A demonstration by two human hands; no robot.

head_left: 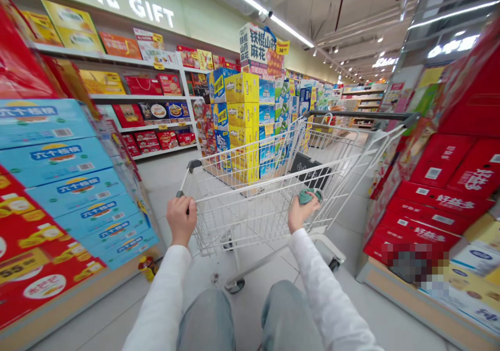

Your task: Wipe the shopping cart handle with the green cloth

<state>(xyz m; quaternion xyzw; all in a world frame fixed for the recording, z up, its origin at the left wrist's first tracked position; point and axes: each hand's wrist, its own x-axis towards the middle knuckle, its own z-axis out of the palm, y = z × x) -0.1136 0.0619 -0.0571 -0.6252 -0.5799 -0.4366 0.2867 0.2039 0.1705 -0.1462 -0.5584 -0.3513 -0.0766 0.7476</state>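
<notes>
A wire shopping cart [250, 205] stands sideways in front of me, its dark handle bar [359, 115] at the far right. My left hand [182, 220] is closed round the cart's front corner, near a grey corner cap. In my right hand [301, 213] is a bunched green cloth [310, 197], pressed against the wire side of the basket. Part of the cloth is hidden by the fingers. A black panel with white markings [310, 168] sits toward the handle end of the cart.
Blue cartons [82, 184] are stacked at the left, red boxes [433, 210] at the right. Beyond the cart rises a display of yellow cartons [242, 127]. Shelves [136, 100] line the back wall. A small bottle-like item [147, 268] is by the left stack's base.
</notes>
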